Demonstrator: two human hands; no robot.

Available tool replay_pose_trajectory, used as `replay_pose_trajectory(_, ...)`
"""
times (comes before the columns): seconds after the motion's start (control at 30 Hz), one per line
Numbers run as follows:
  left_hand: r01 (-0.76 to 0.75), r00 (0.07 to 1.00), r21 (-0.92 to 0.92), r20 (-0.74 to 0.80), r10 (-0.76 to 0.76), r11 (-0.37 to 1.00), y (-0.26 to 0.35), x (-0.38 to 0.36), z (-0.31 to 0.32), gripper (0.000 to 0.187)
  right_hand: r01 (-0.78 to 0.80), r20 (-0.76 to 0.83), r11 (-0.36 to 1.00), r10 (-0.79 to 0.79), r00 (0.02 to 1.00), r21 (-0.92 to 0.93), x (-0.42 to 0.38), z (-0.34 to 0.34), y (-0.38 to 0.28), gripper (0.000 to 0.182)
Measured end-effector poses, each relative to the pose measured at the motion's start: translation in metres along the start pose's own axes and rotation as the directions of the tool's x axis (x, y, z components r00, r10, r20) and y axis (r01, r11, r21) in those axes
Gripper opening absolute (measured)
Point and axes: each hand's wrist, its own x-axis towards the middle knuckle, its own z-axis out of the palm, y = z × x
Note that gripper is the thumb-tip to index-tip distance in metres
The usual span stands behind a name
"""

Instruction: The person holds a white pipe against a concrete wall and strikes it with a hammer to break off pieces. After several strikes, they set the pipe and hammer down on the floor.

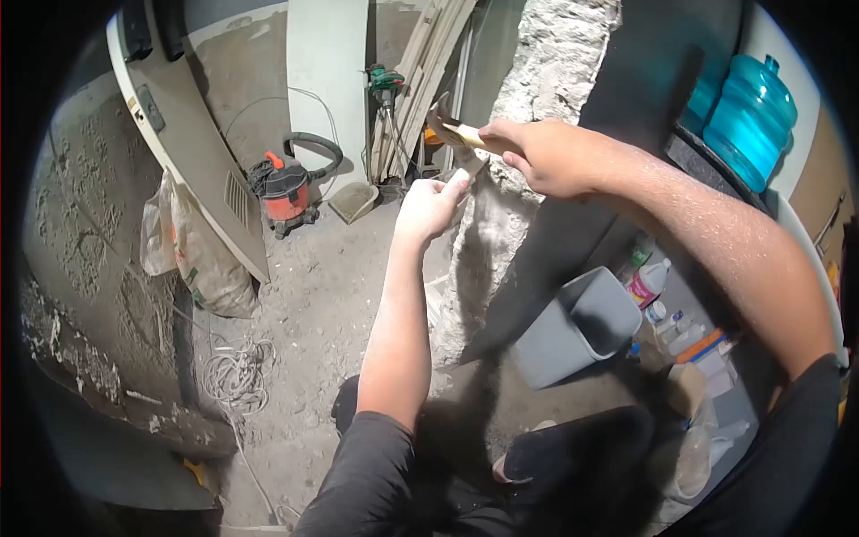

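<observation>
My right hand (557,159) is closed around the pale handle of a hammer (467,136), whose metal head is up at the left. Just below it, my left hand (431,208) is closed around what looks like a chisel (469,161). Only a short part of the chisel shows above my thumb; the rest is hidden by the hand. Both hands are beside the rough, chipped edge of a wall (541,80), bare whitish masonry next to a dark face.
A red and black shop vacuum (286,199) and a dustpan (354,202) are on the dusty floor. A coiled cable (237,371) and a filled sack (210,255) lie left. At right are a grey bin (559,336), several bottles (651,279) and a blue water jug (752,121).
</observation>
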Motion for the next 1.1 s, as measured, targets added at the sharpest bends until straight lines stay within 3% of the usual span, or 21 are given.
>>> replay_pose_trajectory(0.07, -0.012, 1.0, -0.044, 0.003, 0.012, 0.999, -0.002, 0.0, -0.005, 0.039, -0.029, 0.02, 0.997, 0.028, 0.999, 0.072, 0.003, -0.004, -0.008, 0.037)
replay_pose_trajectory(0.17, -0.032, 0.999, -0.09, 0.038, 0.036, 0.995, -0.009, -0.001, -0.001, 0.038, 0.179, -0.238, 0.984, -0.178, 0.955, -0.018, 0.009, -0.007, -0.001, 0.039)
replay_pose_trajectory(0.23, -0.136, 0.99, 0.034, -0.044, 0.137, 0.99, -0.015, -0.001, -0.002, 0.038, 0.206, -0.359, 0.978, -0.2, 0.912, -0.023, 0.009, -0.01, -0.003, 0.039)
replay_pose_trajectory(0.3, -0.243, 0.948, 0.076, -0.191, 0.254, 0.967, -0.016, -0.005, -0.009, 0.044, 0.218, -0.385, 0.976, -0.21, 0.899, -0.023, 0.004, -0.013, -0.004, 0.04)
replay_pose_trajectory(0.37, -0.157, 0.974, 0.079, -0.15, 0.167, 0.985, -0.009, -0.01, -0.019, 0.043, 0.23, -0.405, 0.973, -0.217, 0.888, -0.015, -0.005, -0.012, -0.007, 0.04)
replay_pose_trajectory(0.43, -0.2, 0.964, 0.151, -0.145, 0.222, 0.968, -0.003, -0.021, -0.015, 0.042, 0.199, -0.369, 0.979, -0.17, 0.914, 0.043, -0.014, -0.009, -0.009, 0.041)
replay_pose_trajectory(0.47, -0.253, 0.955, 0.196, -0.103, 0.276, 0.947, -0.001, -0.028, -0.012, 0.04, 0.255, -0.418, 0.963, -0.197, 0.887, 0.088, -0.017, 0.0, -0.005, 0.042)
replay_pose_trajectory(0.57, -0.375, 0.908, 0.269, -0.087, 0.41, 0.887, -0.012, -0.032, 0.008, 0.036, 0.163, -0.366, 0.964, -0.077, 0.927, 0.21, -0.046, 0.01, -0.015, 0.043)
replay_pose_trajectory(0.6, -0.363, 0.905, 0.337, -0.093, 0.415, 0.868, -0.01, -0.036, 0.009, 0.034, 0.233, -0.481, 0.957, -0.125, 0.868, 0.172, -0.052, 0.024, -0.012, 0.038)
replay_pose_trajectory(0.63, -0.35, 0.902, 0.404, -0.099, 0.421, 0.845, -0.009, -0.04, 0.011, 0.033, 0.218, -0.538, 0.96, -0.092, 0.838, 0.176, -0.062, 0.037, -0.013, 0.039)
replay_pose_trajectory(0.7, -0.363, 0.881, 0.446, -0.123, 0.457, 0.818, -0.01, -0.048, 0.02, 0.031, 0.243, -0.741, 0.938, 0.02, 0.671, 0.246, -0.079, 0.069, -0.019, 0.04)
replay_pose_trajectory(0.77, -0.385, 0.86, 0.506, -0.106, 0.499, 0.772, -0.019, -0.047, 0.026, 0.03, 0.238, -0.728, 0.819, 0.284, 0.624, 0.523, -0.095, 0.11, -0.03, 0.04)
replay_pose_trajectory(0.83, -0.379, 0.877, 0.495, -0.08, 0.475, 0.782, -0.027, -0.053, 0.038, 0.032, 0.05, -0.568, 0.751, 0.452, 0.688, 0.658, -0.105, 0.196, -0.015, 0.035)
replay_pose_trajectory(0.87, -0.388, 0.85, 0.498, -0.131, 0.51, 0.776, -0.035, -0.051, 0.046, 0.033, 0.094, -0.382, 0.443, 0.623, 0.682, 0.891, -0.108, 0.22, -0.027, 0.039)
replay_pose_trajectory(0.9, -0.397, 0.82, 0.501, -0.181, 0.542, 0.769, -0.042, -0.05, 0.054, 0.033, 0.23, -0.354, 0.282, 0.556, 0.752, 0.932, -0.112, 0.232, -0.032, 0.047)
replay_pose_trajectory(0.93, -0.407, 0.831, 0.474, -0.161, 0.532, 0.781, -0.043, -0.051, 0.056, 0.035, 0.31, -0.314, 0.111, 0.583, 0.749, 0.944, -0.109, 0.238, -0.046, 0.051)
replay_pose_trajectory(0.97, -0.376, 0.838, 0.507, -0.171, 0.518, 0.776, -0.049, -0.048, 0.06, 0.035, 0.321, -0.276, 0.039, 0.617, 0.737, 0.946, -0.106, 0.254, -0.05, 0.055)
replay_pose_trajectory(1.0, -0.376, 0.836, 0.502, -0.179, 0.519, 0.779, -0.05, -0.05, 0.064, 0.036, 0.322, -0.274, 0.04, 0.629, 0.727, 0.946, -0.105, 0.255, -0.055, 0.057)
replay_pose_trajectory(1.03, -0.379, 0.831, 0.498, -0.188, 0.524, 0.78, -0.05, -0.049, 0.065, 0.037, 0.348, -0.238, -0.048, 0.641, 0.73, 0.936, -0.104, 0.258, -0.057, 0.057)
replay_pose_trajectory(1.1, -0.403, 0.801, 0.508, -0.206, 0.562, 0.761, -0.052, -0.047, 0.066, 0.037, 0.441, -0.351, 0.017, 0.634, 0.69, 0.898, -0.099, 0.26, -0.057, 0.067)
